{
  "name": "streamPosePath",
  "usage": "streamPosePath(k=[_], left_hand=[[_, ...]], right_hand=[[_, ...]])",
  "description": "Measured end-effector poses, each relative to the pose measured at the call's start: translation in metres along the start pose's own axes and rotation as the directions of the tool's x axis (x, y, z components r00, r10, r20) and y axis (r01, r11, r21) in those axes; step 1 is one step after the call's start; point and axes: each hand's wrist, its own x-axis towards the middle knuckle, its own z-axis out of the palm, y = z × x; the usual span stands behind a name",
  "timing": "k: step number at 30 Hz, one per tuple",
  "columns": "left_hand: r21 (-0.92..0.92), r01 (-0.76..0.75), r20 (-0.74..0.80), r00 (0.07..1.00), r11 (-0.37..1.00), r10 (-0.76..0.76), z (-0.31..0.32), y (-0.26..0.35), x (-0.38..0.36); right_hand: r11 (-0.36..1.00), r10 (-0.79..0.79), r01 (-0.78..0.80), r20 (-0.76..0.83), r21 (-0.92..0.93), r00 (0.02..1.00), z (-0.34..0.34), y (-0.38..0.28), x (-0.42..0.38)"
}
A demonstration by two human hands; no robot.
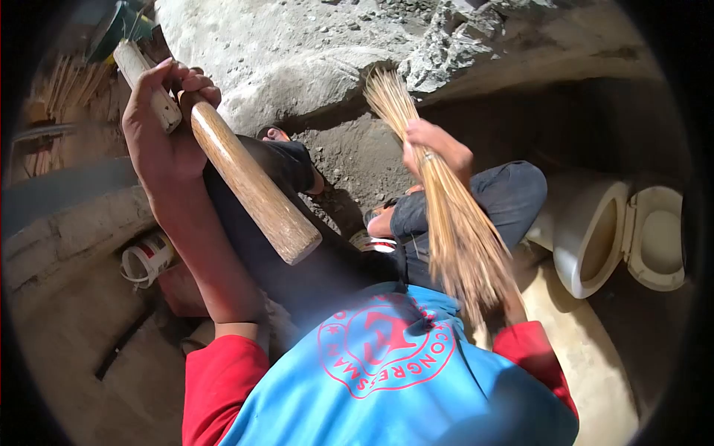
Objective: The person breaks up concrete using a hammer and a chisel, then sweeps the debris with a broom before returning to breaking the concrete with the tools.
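Observation:
My left hand [165,123] is closed round two wooden handles at the upper left. One is a thick, smooth brown wooden handle [249,182] that points down towards my lap; the tool's head is not visible. The other is a paler wooden stick [147,85], and a dark green piece [119,33] shows near its far end. My right hand [435,152] grips a stick broom [457,215] of thin straw-coloured sticks round its bound middle. The broom slants from the upper middle down across my right leg, its lower bristles partly blurred.
A grey mound of cement-like material [297,63] lies ahead of my feet. A toilet bowl [591,238] with a raised lid lies at the right. A white bucket [147,260] rests at the left, near a low concrete ledge [74,227]. Thin wooden strips [71,85] stand at the upper left.

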Motion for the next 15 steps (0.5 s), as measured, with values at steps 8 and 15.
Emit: streamPosePath(k=[8,15], left_hand=[[0.007,0.091,-0.025,0.996,0.996,-0.091,0.01,0.003,-0.009],[-0.019,0.091,0.029,0.996,0.996,-0.09,0.009,0.002,-0.008]], right_hand=[[0.978,0.196,-0.156,0.348,-0.141,0.917,0.002,-0.059,-0.021],[0.996,0.016,0.007,0.236,-0.093,0.972,0.033,-0.065,-0.006]])
